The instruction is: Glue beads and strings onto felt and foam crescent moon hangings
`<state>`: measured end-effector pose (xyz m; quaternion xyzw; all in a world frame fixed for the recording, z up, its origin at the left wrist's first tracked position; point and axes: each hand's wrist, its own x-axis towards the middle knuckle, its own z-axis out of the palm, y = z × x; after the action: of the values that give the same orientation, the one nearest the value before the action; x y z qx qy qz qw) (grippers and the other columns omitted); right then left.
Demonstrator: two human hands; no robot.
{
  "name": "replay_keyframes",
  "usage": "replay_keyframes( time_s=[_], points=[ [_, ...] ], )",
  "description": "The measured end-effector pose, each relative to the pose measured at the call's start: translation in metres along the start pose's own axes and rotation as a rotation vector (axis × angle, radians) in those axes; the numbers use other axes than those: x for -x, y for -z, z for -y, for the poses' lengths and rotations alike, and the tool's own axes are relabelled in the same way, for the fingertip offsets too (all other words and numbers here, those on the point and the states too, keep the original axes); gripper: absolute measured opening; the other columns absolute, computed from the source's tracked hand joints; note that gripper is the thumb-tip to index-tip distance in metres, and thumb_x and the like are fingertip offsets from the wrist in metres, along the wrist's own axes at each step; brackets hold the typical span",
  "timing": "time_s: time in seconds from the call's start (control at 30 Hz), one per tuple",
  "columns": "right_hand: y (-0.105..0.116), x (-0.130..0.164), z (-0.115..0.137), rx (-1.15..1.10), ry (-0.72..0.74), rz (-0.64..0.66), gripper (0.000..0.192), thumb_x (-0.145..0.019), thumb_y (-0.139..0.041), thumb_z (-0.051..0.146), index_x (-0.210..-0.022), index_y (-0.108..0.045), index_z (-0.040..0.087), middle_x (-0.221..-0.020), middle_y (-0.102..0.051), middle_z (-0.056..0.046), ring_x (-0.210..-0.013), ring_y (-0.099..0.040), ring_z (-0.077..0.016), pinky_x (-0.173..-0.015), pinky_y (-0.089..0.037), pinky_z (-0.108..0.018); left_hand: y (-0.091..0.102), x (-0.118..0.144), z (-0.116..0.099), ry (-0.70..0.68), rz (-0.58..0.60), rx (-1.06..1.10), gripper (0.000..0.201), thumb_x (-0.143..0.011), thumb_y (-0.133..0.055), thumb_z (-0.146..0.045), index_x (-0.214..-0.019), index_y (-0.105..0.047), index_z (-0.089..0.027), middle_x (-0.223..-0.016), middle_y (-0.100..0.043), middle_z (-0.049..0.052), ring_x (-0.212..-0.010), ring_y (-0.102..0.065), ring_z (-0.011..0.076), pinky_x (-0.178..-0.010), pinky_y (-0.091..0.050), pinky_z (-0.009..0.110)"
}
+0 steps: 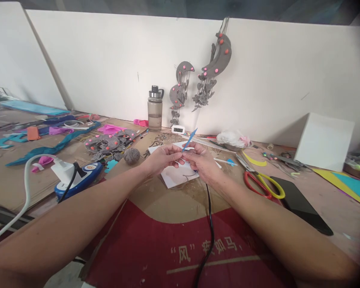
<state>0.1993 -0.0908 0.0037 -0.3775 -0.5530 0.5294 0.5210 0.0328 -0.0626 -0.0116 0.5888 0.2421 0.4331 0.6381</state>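
Note:
My left hand point(168, 157) and my right hand point(200, 160) meet over white sheets, fingertips pinched together. Between them a thin blue strip point(190, 139), pointed at its upper end, sticks up; its lower end is hidden by my fingers. Below the hands lies the white sheet point(171, 178), with a piece of grey yarn point(188, 177) on it. A black cord point(210, 212) runs from under my right hand toward me; what it joins is hidden. Left of my left hand sits a ball of grey yarn point(131, 156). Scissors point(261, 182) with red and yellow handles lie right of my right hand.
A water bottle point(155, 110) and a small digital clock point(178, 129) stand by the wall, where grey moon-shaped hangings point(220, 60) hang. A blue power strip point(78, 180) with a plug lies left, a black phone point(300, 204) right. Grey decorated pieces point(106, 144) are heaped on the left.

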Motion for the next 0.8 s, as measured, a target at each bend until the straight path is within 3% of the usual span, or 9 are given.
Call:
replay_keyframes(
  time_s=[0.17,0.37,0.57,0.8],
  points=[
    [-0.002,0.001,-0.003,0.053,0.049,-0.05,0.038,-0.065,-0.077,0.041,-0.093,-0.059,0.023,-0.054,-0.038,0.011,-0.045,-0.021,-0.0053,-0.042,-0.014,-0.022,0.003,-0.001,0.002,-0.094,-0.047,-0.132,0.031,-0.071,-0.079,-0.039,-0.084,-0.067,-0.013,-0.077,-0.067,0.003,-0.065,-0.059,0.0099,-0.06,-0.042,0.023],
    [-0.003,0.002,-0.005,0.081,0.073,-0.047,0.038,-0.068,-0.074,0.047,-0.091,-0.056,0.023,-0.06,-0.051,0.008,-0.045,-0.026,-0.0053,-0.042,-0.016,-0.022,0.006,-0.001,0.003,-0.116,-0.025,-0.256,0.03,-0.08,-0.069,-0.042,-0.085,-0.069,-0.013,-0.067,-0.067,0.003,-0.058,-0.056,0.0095,-0.06,-0.042,0.024],
    [-0.004,0.002,-0.006,0.094,0.064,-0.076,0.036,-0.072,-0.07,0.048,-0.091,-0.053,0.024,-0.057,-0.049,0.009,-0.046,-0.028,-0.0065,-0.043,-0.019,-0.022,0.0,-0.001,0.004,-0.109,-0.014,-0.195,0.032,-0.085,-0.063,-0.044,-0.085,-0.066,-0.013,-0.083,-0.071,0.007,-0.059,-0.062,0.0101,-0.056,-0.043,0.023],
    [-0.003,0.0,-0.013,0.139,0.127,-0.11,0.032,-0.075,-0.067,0.045,-0.095,-0.058,0.022,-0.065,-0.055,0.006,-0.046,-0.03,-0.0068,-0.043,-0.022,-0.024,-0.007,0.002,0.0,-0.093,-0.121,-0.069,0.029,-0.079,-0.068,-0.04,-0.078,-0.061,-0.012,-0.083,-0.07,0.007,-0.056,-0.061,0.01,-0.051,-0.04,0.023]
  ],
)
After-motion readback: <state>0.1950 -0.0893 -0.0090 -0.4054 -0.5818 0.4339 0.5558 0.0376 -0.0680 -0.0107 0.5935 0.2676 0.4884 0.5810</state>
